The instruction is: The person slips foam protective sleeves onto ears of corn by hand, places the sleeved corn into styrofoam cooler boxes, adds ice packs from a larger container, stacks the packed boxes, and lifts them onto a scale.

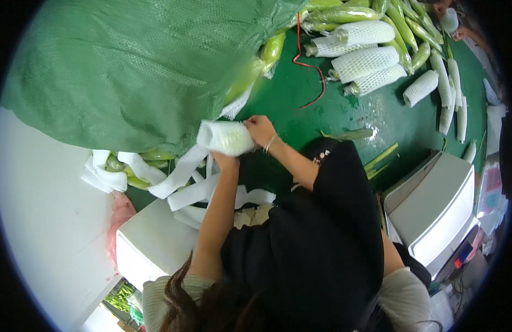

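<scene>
A short white foam sleeve [233, 137] with something pale green showing through it is held between my hands, above the green table. My left hand [226, 161] grips it from below, partly hidden by the sleeve. At its right end, the fingers of my right hand [261, 129] pinch the edge; a bracelet circles that wrist. White foam strips [197, 193] lie loosely around my left forearm. Just beyond the sleeve, film-wrapped long green vegetables [273, 52] stick out beside a large green woven sack [127, 74].
Several vegetables in foam net sleeves [366, 64] lie at the back right beside bare film-wrapped ones [399, 31]. A red string [310, 65] trails over the table [289, 99]. White boxes [432, 203] [160, 236] flank me. Another person's hand [461, 33] shows at the far right.
</scene>
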Demonstrator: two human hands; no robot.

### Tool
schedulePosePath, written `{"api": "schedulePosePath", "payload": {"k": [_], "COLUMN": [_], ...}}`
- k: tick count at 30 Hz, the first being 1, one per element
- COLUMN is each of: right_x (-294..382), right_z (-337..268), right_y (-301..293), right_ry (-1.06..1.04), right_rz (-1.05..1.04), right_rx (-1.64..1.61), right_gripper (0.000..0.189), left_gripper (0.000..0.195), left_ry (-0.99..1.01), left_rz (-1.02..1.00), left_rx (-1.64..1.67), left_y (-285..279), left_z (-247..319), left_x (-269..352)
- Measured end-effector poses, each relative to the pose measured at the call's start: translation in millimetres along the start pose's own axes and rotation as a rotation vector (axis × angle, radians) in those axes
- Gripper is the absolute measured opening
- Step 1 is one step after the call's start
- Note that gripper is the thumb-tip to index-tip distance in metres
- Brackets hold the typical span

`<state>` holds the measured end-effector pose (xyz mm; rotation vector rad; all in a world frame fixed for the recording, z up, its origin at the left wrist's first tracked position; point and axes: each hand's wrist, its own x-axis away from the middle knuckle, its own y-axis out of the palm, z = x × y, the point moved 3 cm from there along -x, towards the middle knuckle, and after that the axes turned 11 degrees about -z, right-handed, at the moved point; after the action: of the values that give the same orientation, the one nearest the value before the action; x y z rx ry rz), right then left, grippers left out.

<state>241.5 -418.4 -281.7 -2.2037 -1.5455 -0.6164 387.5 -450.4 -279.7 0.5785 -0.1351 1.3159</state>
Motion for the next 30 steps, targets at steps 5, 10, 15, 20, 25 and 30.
{"api": "schedulePosePath", "payload": {"k": [5, 10, 15, 20, 25, 30], "right_x": [21.2, 16.6, 23.0, 65.6, 108.8, 107.6], "right_z": [-17.8, 9.7, 1.1, -28.1, -69.9, -31.4], "right_y": [15.5, 6.7, 10.7, -87.7, -156.6, -218.1], "right_ry": [-0.066, -0.260, -0.340, -0.241, -0.096, -0.405], "right_rz": [0.062, 0.129, -0.122, -0.127, -0.016, 0.505], "right_rx": [-0.310, 0.219, 0.223, -0.560, -0.174, 0.781], "right_gripper": [0.029, 0.016, 0.037, 0.044, 0.048, 0.067], "left_gripper": [0.039, 0.042, 0.035, 0.039, 0.036, 0.025], "left_ry": [-0.029, 0.196, 0.130, 0.097, -0.146, 0.253], "left_rz": [0.053, -0.024, -0.185, -0.516, -0.976, -0.792], "left_rx": [-0.020, -0.483, -0.403, -0.529, -0.654, -1.424], "left_y": [28.1, -2.0, -37.1, 81.7, 142.8, 123.0], "left_z": [54.8, 12.6, -17.4, -39.2, -56.4, 47.9], "left_x": [8.3, 4.5, -14.7, -1.0, 36.1, 20.6]}}
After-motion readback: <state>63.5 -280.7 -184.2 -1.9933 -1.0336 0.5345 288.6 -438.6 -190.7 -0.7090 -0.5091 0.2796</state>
